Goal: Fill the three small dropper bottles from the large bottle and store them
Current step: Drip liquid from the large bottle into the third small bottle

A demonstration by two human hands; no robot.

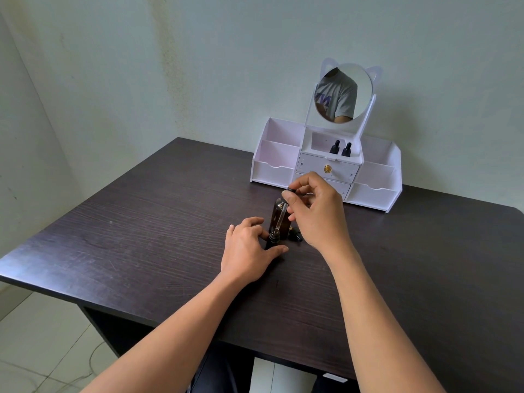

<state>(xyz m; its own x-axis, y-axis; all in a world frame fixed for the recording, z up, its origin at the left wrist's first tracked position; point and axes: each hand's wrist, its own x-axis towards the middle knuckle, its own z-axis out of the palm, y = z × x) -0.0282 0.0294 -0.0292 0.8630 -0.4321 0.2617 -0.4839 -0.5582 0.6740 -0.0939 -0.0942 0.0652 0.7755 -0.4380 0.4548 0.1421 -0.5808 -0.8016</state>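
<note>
My left hand [246, 248] grips a small dark dropper bottle [272, 241] standing on the dark table [141, 236]; its neck is uncapped. My right hand [314, 211] pinches the black bulb of a glass dropper [279, 219], whose tip points down into the small bottle's neck. The large amber bottle [279, 211] stands just behind, partly hidden by the dropper and my fingers. A small black cap [295, 235] lies on the table to its right. Two capped small dropper bottles [341, 148] stand in the upper middle compartment of the white organizer [377, 177].
The white organizer has side compartments, two drawers and a round mirror [343, 93] with cat ears; it stands against the wall at the back of the table. The table's left edge and near edge drop to a tiled floor [42, 344].
</note>
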